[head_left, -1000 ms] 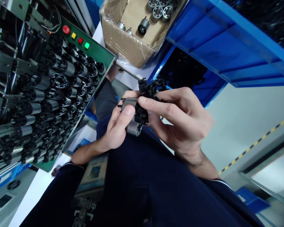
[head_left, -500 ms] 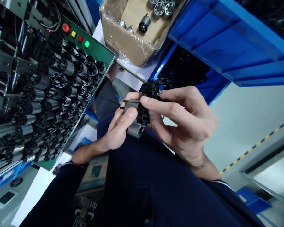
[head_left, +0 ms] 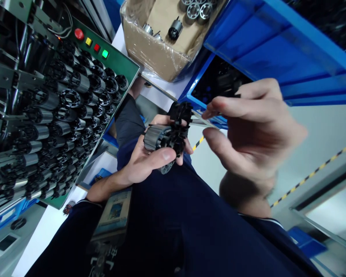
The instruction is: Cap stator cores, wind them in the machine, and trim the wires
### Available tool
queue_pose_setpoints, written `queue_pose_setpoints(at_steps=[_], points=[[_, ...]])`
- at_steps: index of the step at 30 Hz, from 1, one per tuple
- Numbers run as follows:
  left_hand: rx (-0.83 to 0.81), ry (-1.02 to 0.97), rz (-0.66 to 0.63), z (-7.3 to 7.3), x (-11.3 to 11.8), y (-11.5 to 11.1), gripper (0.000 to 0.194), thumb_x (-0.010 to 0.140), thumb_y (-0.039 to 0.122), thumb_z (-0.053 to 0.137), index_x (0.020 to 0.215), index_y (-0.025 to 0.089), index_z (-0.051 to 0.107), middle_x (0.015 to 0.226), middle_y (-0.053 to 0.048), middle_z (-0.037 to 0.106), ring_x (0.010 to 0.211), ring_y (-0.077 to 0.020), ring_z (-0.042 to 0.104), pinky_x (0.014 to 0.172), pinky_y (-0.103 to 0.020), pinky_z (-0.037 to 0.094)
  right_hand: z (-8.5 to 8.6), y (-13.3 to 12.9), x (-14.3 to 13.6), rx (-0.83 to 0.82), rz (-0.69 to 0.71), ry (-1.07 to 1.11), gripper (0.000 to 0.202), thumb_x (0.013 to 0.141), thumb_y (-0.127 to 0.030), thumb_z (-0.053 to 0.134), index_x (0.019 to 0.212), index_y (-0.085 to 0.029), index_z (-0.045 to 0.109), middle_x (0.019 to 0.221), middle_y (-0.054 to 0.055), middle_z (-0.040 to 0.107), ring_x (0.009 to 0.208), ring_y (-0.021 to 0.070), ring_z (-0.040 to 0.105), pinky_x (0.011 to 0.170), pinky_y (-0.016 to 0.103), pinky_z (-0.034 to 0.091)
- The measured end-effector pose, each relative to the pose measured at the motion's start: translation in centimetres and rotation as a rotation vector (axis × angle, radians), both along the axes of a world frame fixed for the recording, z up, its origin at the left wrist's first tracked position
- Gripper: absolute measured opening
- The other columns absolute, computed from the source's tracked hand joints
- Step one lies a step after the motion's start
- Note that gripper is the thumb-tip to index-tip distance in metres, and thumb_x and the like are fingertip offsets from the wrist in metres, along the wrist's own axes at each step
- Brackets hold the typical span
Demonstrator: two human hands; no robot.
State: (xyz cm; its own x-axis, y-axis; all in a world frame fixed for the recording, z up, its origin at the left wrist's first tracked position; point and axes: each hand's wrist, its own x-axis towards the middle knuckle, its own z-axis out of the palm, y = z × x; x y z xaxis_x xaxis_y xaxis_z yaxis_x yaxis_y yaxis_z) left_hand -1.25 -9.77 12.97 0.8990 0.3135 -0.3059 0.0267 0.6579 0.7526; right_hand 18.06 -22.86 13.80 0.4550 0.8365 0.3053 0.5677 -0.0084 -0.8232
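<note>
Left hand (head_left: 142, 164) curled round metal cores (head_left: 155, 137) and black parts (head_left: 181, 114). Right hand (head_left: 252, 132) near, blurred, thumb apart from fingers; cannot tell if holding anything. Beyond: carton (head_left: 154, 55), blue bin (head_left: 276, 50); at left, green panel (head_left: 122, 58).

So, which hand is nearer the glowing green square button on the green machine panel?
Left. The left hand, holding silver metal cylinders and black slotted parts, sits below and right of the button in this view; the right hand is much farther right.
</note>
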Motion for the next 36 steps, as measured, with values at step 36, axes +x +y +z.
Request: queue_pose_setpoints(at_steps=[36], points=[[0.294,0.063,0.09,-0.2,-0.6,0.9,0.044,0.115,0.065,0.072,0.149,0.04,0.084,0.153,-0.002,0.083,0.155,-0.0369,0.075,0.14,-0.053,0.062,1.0,-1.0,-2.1,0.033,0.096,-0.015,0.058,0.097,-0.03,0.103,0.151,-0.042,0.088,0.123,0.006,0.083,0.102,0.0287,0.084,0.08,0.045,0.074]])
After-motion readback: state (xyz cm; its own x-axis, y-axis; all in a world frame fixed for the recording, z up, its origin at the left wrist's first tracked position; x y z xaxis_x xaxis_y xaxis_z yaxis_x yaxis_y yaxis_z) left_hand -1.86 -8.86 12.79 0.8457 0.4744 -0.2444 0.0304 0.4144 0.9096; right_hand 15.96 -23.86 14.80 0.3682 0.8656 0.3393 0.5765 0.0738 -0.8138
